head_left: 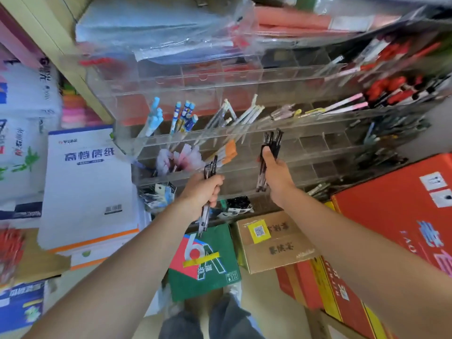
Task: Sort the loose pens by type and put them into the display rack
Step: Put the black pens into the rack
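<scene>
At the left of the clear display rack (315,145), pale blue pens (154,116) leaned in one compartment, with white pens (247,113) in compartments further along the same tier.

Below them, the left hand (201,193) was raised in front of the rack, its fingers curled tight round the middle of a small bundle of dark pens (210,167), caps up and tips hanging below the fist.

To the right, and a little higher, the right hand (275,176) had its fingers clamped on a second bundle of black pens (273,140), held close before a middle tier. The compartments just to the right of it looked unfilled.

Further right, red-capped pens (391,89) crowded the upper tiers.

The pens looked light, stiff and smooth-barrelled, so a bundle would likely fan out or slip if the hold loosened. A mid-barrel hold, as both hands had, seemed the surest for carrying. To drop pens in singly, pinching one near its cap would probably let the tip lead into the narrow slot. The thin acrylic dividers looked brittle and would want gentle lowering, not pushing.
</scene>
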A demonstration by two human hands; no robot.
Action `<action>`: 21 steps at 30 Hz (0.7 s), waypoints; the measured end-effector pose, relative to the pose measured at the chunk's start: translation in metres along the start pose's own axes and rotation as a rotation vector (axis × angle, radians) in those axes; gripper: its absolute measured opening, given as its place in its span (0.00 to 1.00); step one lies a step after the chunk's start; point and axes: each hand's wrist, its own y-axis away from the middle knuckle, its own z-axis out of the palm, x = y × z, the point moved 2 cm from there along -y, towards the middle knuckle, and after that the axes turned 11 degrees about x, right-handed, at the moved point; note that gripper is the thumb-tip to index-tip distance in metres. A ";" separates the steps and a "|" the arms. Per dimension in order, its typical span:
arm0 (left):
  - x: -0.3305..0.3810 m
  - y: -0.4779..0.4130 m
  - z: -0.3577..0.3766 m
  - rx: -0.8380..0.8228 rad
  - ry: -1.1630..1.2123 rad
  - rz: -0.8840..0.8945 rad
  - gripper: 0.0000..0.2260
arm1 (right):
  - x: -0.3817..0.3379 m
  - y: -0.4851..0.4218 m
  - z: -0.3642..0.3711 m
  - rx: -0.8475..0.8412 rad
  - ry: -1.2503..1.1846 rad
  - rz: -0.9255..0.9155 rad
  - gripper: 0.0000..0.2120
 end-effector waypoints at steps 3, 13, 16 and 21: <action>0.000 -0.002 -0.001 0.017 -0.009 0.017 0.03 | 0.000 -0.012 0.004 -0.004 -0.030 -0.027 0.18; 0.001 -0.009 -0.002 0.015 -0.023 0.003 0.04 | -0.002 -0.035 0.016 0.134 -0.180 -0.110 0.13; 0.003 -0.013 -0.004 0.005 -0.040 -0.001 0.04 | -0.003 -0.040 0.027 0.128 -0.201 -0.075 0.12; 0.005 -0.019 -0.007 -0.029 -0.058 -0.001 0.05 | 0.009 -0.046 0.045 0.112 -0.117 -0.029 0.13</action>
